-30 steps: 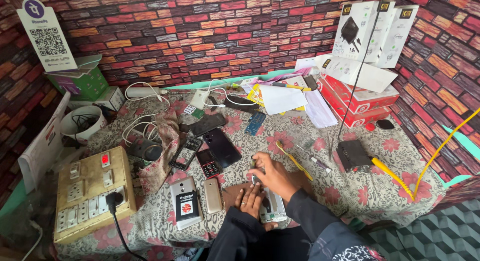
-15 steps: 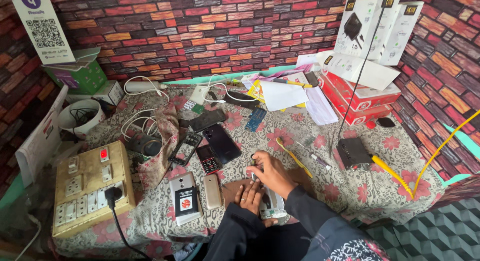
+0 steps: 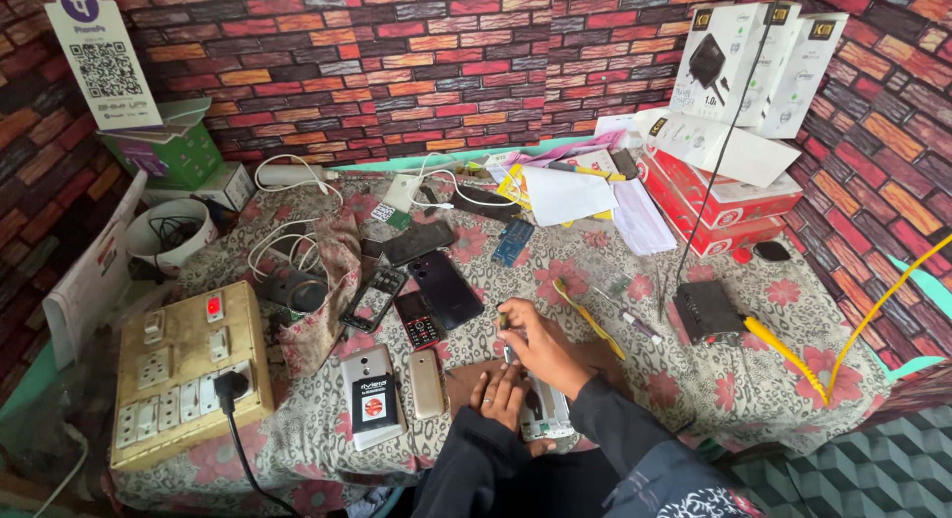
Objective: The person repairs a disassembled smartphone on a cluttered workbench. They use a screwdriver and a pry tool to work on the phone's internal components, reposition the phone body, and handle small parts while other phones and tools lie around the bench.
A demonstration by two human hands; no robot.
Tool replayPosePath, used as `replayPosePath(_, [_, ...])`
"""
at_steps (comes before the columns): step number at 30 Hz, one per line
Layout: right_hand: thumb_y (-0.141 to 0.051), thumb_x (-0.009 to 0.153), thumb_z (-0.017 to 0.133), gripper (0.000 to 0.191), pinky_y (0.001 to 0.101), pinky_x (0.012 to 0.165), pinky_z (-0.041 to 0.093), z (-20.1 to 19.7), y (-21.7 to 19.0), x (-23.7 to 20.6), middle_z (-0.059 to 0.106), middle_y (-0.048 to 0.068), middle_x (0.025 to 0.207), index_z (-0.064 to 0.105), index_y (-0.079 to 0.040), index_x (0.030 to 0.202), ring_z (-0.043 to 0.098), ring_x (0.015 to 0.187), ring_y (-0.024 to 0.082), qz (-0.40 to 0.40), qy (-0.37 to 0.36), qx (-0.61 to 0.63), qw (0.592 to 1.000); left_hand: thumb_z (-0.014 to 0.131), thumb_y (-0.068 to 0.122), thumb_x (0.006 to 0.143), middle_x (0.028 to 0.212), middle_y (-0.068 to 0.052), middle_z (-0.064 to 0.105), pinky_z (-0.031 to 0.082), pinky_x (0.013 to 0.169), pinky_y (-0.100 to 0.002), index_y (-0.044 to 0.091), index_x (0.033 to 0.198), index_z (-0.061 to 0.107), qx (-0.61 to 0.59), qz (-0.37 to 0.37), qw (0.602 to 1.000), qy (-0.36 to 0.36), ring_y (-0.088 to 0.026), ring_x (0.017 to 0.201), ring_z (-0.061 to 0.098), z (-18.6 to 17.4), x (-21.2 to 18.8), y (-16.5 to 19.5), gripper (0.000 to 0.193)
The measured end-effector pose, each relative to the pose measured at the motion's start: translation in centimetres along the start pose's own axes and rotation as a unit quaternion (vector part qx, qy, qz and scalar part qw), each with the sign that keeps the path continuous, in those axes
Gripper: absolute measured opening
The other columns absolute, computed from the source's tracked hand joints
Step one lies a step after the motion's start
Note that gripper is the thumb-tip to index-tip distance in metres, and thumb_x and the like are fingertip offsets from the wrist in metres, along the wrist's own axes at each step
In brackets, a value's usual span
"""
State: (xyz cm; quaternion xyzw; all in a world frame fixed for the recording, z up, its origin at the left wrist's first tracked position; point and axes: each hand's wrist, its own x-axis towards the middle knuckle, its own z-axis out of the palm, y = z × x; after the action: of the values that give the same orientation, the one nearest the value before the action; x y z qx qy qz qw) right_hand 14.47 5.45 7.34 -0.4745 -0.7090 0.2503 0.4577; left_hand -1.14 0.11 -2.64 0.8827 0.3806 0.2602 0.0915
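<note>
**Hands mid-repair on the opened phone**

Your left hand [image 3: 499, 394] lies spread, pinning the opened phone [image 3: 545, 411] at the surface's [image 3: 754, 399] near edge; your right hand [image 3: 531, 342] pinches a small screwdriver [image 3: 505, 340] above it. Judging by that, it remains unassembled.

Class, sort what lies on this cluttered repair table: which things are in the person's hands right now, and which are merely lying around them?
In hand:
- left hand pressing down the opened phone
- right hand holding a thin tool over it

Lying about:
- switchboard
- dark smartphone
- keypad phone
- gold phone
- red boxes
- yellow cable
</note>
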Motion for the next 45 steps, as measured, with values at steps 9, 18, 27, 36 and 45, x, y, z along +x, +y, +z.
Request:
replayPosePath(9, [-0.012, 0.086, 0.080, 0.049, 0.0364, 0.079, 0.058, 0.3, -1.3, 0.0, 0.074, 0.012, 0.103, 0.055, -0.010, 0.129, 0.074, 0.096, 0.025, 0.038, 0.047, -0.034, 0.998, 0.082, 0.071, 0.064, 0.158, -0.020, 0.037, 0.014, 0.120, -0.057, 0.004, 0.146, 0.048, -0.001, -0.009, 1.000, -0.022, -0.036, 0.149, 0.030, 0.0, 0.0, 0.0, 0.112])
replayPosePath(18, [-0.012, 0.087, 0.078, 0.044, 0.0356, 0.084, 0.059, -0.2, 0.0, 0.0, 0.076, 0.009, 0.100, 0.060, -0.012, 0.128, 0.076, 0.097, 0.024, -0.004, 0.041, -0.015, 0.999, 0.081, 0.073, 0.065, 0.161, -0.020, 0.033, 0.012, 0.120, -0.056, 0.003, 0.144, 0.048, -0.012, -0.013, 0.999, -0.041, -0.036, 0.150, 0.027, 0.1, 0.1, -0.2, 0.111])
replayPosePath(27, [-0.017, 0.085, 0.083, 0.046, 0.0380, 0.079, 0.058, 0.2, -1.2, -0.1, 0.072, 0.009, 0.109, 0.058, -0.013, 0.124, 0.073, 0.096, 0.027, 0.039, 0.025, -0.085, 0.995, 0.080, 0.074, 0.068, 0.159, -0.021, 0.036, 0.011, 0.122, -0.056, 0.001, 0.148, 0.044, -0.009, -0.013, 0.999, -0.045, -0.036, 0.152, 0.026, 0.1, -0.1, -0.4, 0.114])
replayPosePath(36, [-0.008, 0.094, 0.070, 0.045, 0.0358, 0.086, 0.060, -0.3, 0.1, 0.1, 0.077, 0.011, 0.108, 0.053, -0.013, 0.134, 0.076, 0.105, 0.024, -0.004, -0.012, -0.003, 1.000, 0.081, 0.072, 0.067, 0.163, -0.020, 0.031, 0.011, 0.122, -0.056, 0.003, 0.148, 0.045, -0.025, -0.008, 0.999, -0.037, -0.036, 0.152, 0.026, -0.3, 0.0, -0.2, 0.113])
replayPosePath(45, [-0.013, 0.089, 0.076, 0.031, 0.0355, 0.076, 0.062, 0.1, 0.1, -0.1, 0.074, 0.007, 0.108, 0.061, -0.012, 0.116, 0.078, 0.090, 0.025, -0.045, -0.004, -0.046, 0.998, 0.077, 0.072, 0.070, 0.157, -0.018, 0.039, 0.016, 0.120, -0.057, 0.004, 0.144, 0.048, -0.017, -0.034, 0.999, -0.001, -0.035, 0.148, 0.032, 0.7, 0.4, 0.2, 0.104])
